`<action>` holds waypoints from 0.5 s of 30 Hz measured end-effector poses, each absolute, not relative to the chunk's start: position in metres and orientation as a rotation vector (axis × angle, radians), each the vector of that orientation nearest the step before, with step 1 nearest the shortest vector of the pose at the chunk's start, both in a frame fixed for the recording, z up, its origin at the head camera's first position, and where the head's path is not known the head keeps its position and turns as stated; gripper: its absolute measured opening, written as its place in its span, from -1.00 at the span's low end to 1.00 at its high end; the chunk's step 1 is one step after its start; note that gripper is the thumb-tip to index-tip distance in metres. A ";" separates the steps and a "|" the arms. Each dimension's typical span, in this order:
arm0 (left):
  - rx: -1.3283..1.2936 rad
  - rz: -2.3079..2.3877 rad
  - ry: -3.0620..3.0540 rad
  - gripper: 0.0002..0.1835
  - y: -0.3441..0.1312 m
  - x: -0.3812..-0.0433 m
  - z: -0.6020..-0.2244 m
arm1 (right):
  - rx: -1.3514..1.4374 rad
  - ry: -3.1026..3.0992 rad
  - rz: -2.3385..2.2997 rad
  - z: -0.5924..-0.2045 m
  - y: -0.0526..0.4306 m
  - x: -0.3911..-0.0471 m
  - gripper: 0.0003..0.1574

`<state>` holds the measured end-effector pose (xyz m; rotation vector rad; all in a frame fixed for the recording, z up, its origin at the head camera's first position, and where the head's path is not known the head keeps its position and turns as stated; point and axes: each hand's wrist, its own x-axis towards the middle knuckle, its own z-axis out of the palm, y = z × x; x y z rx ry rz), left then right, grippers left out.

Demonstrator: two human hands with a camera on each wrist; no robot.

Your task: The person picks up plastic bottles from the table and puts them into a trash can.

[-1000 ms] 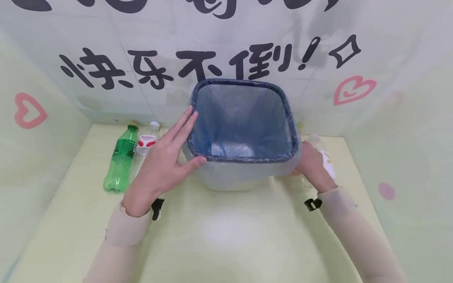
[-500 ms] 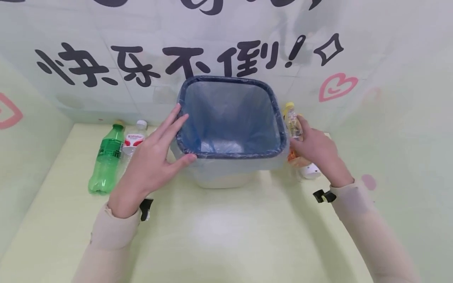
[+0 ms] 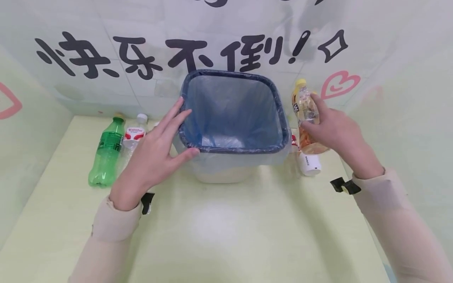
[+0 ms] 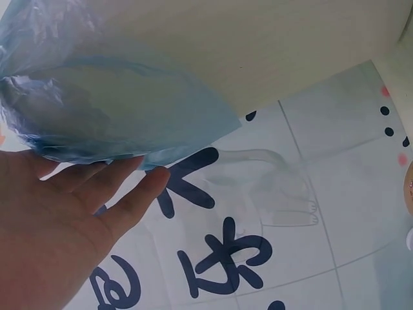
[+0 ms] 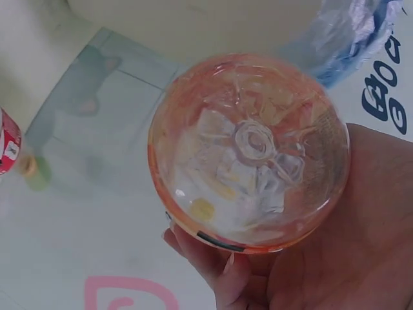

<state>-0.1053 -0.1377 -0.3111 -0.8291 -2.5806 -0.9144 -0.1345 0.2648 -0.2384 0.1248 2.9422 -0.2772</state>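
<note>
In the head view, a trash bin (image 3: pixel 244 150) lined with a translucent blue bag stands mid-table near the back wall. My left hand (image 3: pixel 148 157) rests on its left rim with straight, spread fingers, the thumb at the front corner. Beside the bin's right side, my right hand (image 3: pixel 341 127) holds a clear plastic bottle (image 3: pixel 303 104) with a yellow cap and orange lower part, raised and cap end away from me. The right wrist view faces the bottle's round base (image 5: pixel 251 145). In the left wrist view, the fingertips touch the blue bag (image 4: pixel 129 110).
Left of the bin are a green bottle (image 3: pixel 107 151) and a clear bottle (image 3: pixel 134 133) with a red-and-white label. Below the held bottle, a white-labelled item (image 3: pixel 310 164) and a partly hidden red-labelled item (image 3: pixel 294 140) are on the table. A lettered wall (image 3: pixel 247 23) closes the back.
My right hand has come out from behind the bin's right side, moving right and upward with the yellow-capped bottle. My left hand stays on the rim. The head view has shifted slightly.
</note>
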 end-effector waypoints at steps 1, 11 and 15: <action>-0.828 -0.905 -2.590 -0.11 -0.138 -0.105 -0.311 | 0.122 2.943 -0.267 -0.237 0.264 -0.134 0.06; -0.845 -0.914 -2.606 -0.10 -0.138 -0.105 -0.311 | 0.087 2.935 -0.219 -0.209 0.255 -0.130 0.07; -0.844 -0.917 -2.591 -0.10 -0.138 -0.106 -0.312 | 0.052 2.960 -0.190 -0.189 0.244 -0.133 0.08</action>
